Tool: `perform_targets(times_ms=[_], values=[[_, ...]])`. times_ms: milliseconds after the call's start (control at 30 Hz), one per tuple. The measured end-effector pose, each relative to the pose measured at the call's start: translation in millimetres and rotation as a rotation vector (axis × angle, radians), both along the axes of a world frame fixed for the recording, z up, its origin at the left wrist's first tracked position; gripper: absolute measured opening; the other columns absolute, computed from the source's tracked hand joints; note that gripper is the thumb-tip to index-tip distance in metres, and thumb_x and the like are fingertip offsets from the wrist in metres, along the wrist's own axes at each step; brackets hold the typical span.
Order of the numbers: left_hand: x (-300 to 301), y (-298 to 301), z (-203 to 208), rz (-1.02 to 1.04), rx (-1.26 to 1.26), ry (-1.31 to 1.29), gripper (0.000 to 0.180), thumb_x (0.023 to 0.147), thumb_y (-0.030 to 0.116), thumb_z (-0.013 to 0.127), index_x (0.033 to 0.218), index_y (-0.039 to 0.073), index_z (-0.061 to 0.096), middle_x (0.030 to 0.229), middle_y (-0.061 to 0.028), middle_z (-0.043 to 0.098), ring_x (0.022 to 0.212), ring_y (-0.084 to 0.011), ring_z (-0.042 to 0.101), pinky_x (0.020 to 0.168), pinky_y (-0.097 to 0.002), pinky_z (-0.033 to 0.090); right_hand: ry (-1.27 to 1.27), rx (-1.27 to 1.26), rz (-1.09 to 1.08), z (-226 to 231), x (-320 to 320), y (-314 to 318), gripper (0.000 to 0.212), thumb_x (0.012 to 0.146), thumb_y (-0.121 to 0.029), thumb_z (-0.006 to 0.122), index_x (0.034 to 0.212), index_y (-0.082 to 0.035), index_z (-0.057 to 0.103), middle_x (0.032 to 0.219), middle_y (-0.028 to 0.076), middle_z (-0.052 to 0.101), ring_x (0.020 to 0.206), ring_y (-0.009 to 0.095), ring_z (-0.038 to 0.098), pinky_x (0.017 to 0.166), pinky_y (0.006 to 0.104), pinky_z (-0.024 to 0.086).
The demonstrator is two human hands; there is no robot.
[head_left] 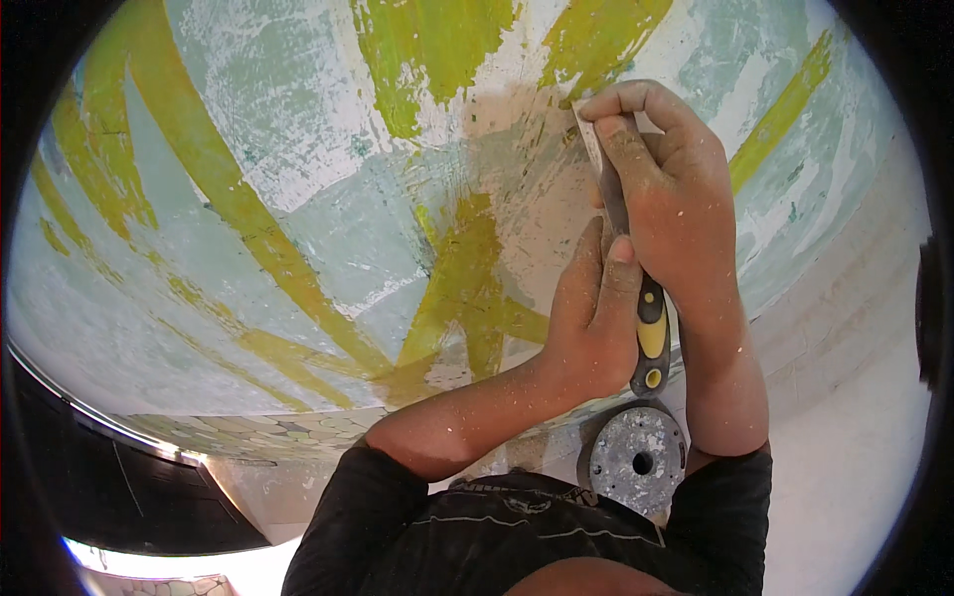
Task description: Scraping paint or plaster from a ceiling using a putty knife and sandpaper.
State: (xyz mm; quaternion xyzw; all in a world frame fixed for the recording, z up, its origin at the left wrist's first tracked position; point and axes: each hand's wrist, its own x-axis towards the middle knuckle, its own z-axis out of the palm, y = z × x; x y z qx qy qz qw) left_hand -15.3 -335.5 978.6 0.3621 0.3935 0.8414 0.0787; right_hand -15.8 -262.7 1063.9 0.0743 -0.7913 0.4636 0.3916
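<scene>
A scraper (651, 333) with a black and yellow handle is held in both my hands, its metal blade pointing up and its tip against the painted wall (328, 238). My right hand (686, 194) pinches the upper part of the blade between thumb and bent fingers. Lower down, my left hand (596, 323) is closed at the neck, thumb along the blade; its fingers are partly hidden. Around the blade tip the wall is worn to a bare pinkish-beige patch (542, 223). Flecks of dust cling to both hands and forearms.
Yellow-green stripes (432, 60) cross the pale green, flaking wall. A stone-patterned band (268, 432) runs along its lower edge. Below my forearms is a round grey disc (636, 457) with a central hole and white splashes. A dark area (119, 482) lies at lower left.
</scene>
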Motion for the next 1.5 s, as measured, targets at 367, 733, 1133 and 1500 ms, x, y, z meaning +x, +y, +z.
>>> perform_targets(times_ms=[367,733,1133,1500], values=[[-4.8,16.5,-2.9,0.114,0.125,0.094,0.039,0.108,0.031,0.033,0.131,0.002,0.046,0.108,-0.0049,0.059,0.093,-0.0079,0.055,0.078,-0.0261,0.046,0.048,0.096,-0.065,11.7,-8.7,1.3,0.011,0.093,-0.011,0.057,0.097,-0.006,0.066,0.069,0.005,0.059,0.061,0.017,0.056,0.059,0.0302,0.043],[-1.0,20.2,0.7,-0.041,0.173,0.072,0.046,0.108,0.026,0.03,0.139,-0.007,0.033,0.124,-0.0152,0.052,0.112,-0.0182,0.052,0.097,-0.031,0.041,-0.089,-0.02,0.013,18.7,4.9,-2.4,0.013,0.099,-0.011,0.054,0.101,-0.005,0.066,0.06,-0.007,0.049,0.048,-0.001,0.037,0.049,0.018,0.033],[-3.8,23.8,-2.9,-0.054,0.19,0.067,0.047,0.107,0.026,0.029,0.139,-0.008,0.032,0.127,-0.0172,0.051,0.117,-0.0205,0.05,0.099,-0.0328,0.04,-0.065,-0.031,0.054,18.0,3.5,2.2,0.013,0.095,-0.009,0.056,0.098,-0.004,0.067,0.064,0.005,0.061,0.041,0.01,0.05,0.04,0.0262,0.038],[-9.6,10.5,-2.9,-0.066,0.155,0.122,0.047,0.107,0.025,0.031,0.14,-0.008,0.031,0.125,-0.0167,0.051,0.114,-0.0187,0.05,0.098,-0.0321,0.04,0.008,-0.014,-0.006,6.6,-3.2,-1.5,0.012,0.1,-0.012,0.055,0.103,-0.006,0.065,0.058,-0.006,0.049,0.048,-0.001,0.037,0.043,0.0182,0.026]])
